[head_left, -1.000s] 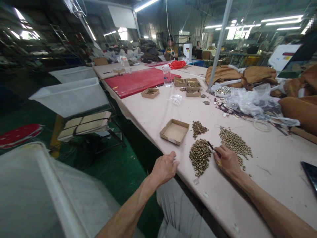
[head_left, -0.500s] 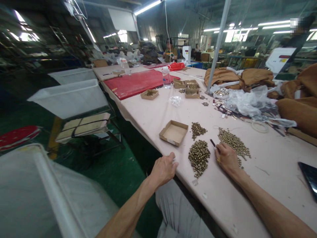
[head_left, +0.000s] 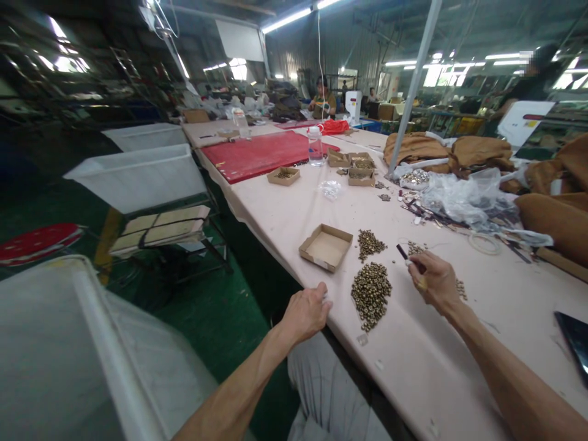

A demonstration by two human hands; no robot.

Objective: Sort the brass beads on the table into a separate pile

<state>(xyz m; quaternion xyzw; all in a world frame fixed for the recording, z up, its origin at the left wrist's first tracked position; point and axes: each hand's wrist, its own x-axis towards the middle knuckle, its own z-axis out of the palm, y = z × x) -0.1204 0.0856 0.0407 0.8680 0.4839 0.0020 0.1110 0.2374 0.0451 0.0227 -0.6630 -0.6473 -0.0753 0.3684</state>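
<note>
My right hand [head_left: 432, 278] pinches a short dark strip [head_left: 402, 251] with a pale part by the fingertips. It is over a spread of small brass-coloured metal pieces [head_left: 416, 247] and hides most of them. To its left lie a large pile of brass-coloured metal pieces [head_left: 371, 294] and a smaller pile of similar pieces [head_left: 369, 244]. My left hand [head_left: 307, 312] rests at the table's near edge with its fingers curled. A whitish bit shows at its fingertips, too small to name. An open cardboard box [head_left: 327, 245] stands just beyond the left hand.
Small cardboard boxes [head_left: 361, 177] and a water bottle [head_left: 315, 147] stand farther back, near a red sheet [head_left: 261, 156]. At right are brown fabric pieces [head_left: 482, 150], a clear plastic bag [head_left: 463, 193] and a phone-like dark device [head_left: 574, 340]. A metal pole [head_left: 416, 89] rises from the table.
My right hand has lifted and shifted a little right with the dark strip, now covering more of the spread of pieces. My left hand stays at the table edge. The view has tilted slightly.
</note>
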